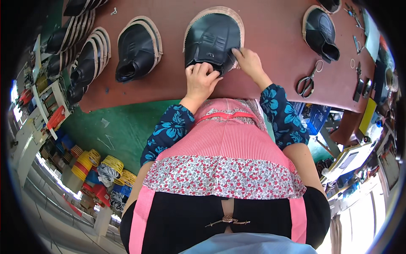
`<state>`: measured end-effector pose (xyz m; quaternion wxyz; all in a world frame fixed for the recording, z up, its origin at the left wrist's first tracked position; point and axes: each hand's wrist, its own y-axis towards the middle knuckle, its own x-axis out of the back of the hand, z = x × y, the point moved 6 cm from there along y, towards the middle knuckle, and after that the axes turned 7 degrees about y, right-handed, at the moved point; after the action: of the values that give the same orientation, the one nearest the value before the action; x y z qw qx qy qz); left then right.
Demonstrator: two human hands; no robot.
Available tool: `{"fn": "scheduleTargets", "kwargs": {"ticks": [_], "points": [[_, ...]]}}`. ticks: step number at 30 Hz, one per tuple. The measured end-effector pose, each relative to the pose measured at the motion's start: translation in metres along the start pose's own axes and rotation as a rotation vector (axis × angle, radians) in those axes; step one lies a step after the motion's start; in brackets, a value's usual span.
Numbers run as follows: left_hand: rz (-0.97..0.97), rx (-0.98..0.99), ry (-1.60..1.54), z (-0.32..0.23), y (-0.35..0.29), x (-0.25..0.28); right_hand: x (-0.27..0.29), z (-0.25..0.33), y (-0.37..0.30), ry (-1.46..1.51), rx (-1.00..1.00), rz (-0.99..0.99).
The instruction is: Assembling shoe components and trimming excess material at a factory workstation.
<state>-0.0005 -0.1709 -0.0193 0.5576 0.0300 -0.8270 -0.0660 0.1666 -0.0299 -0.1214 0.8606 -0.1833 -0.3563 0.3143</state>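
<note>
A black leather shoe upper (213,31) with a pale stitched border lies on the brown table in front of me, its rounded toe pointing away. My left hand (201,82) is closed on the near end of this upper, fingers curled over its collar. On the right side of the upper, my right hand (250,63) pinches the edge, thumb and forefinger together near the pale border. The inside of the collar is mostly hidden by my left fingers.
More black shoe uppers (137,48) are stacked to the left, and another upper (320,31) lies at the right. Black-handled scissors (308,82) rest near the table's front edge. Small cutting tools (358,86) lie farther right. A blue crate (318,118) stands below the table.
</note>
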Motion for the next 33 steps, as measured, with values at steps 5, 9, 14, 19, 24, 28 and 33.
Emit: {"fn": "scheduleTargets", "kwargs": {"ticks": [5,9,14,19,24,28,33], "points": [[-0.002,-0.022,0.004,-0.005,0.006,0.004,-0.027,-0.013,0.007,-0.162,0.281,-0.123],[-0.004,-0.03,-0.04,-0.005,0.008,0.028,0.004,-0.008,-0.002,-0.348,0.188,-0.294],[-0.147,0.053,0.156,0.02,-0.027,0.166,0.063,-0.083,-0.041,0.042,-0.017,-0.397],[-0.029,0.241,0.412,0.172,-0.062,0.207,0.051,-0.112,-0.06,0.055,0.003,-0.392],[-0.421,0.43,0.389,0.217,-0.054,0.174,0.04,-0.11,-0.049,-0.157,-0.037,-0.453],[-0.275,0.286,0.142,0.125,-0.011,0.121,0.038,-0.111,-0.058,-0.203,0.001,-0.526],[0.009,0.006,0.064,0.015,0.017,0.037,0.039,-0.107,-0.055,-0.169,-0.036,-0.512]]}}
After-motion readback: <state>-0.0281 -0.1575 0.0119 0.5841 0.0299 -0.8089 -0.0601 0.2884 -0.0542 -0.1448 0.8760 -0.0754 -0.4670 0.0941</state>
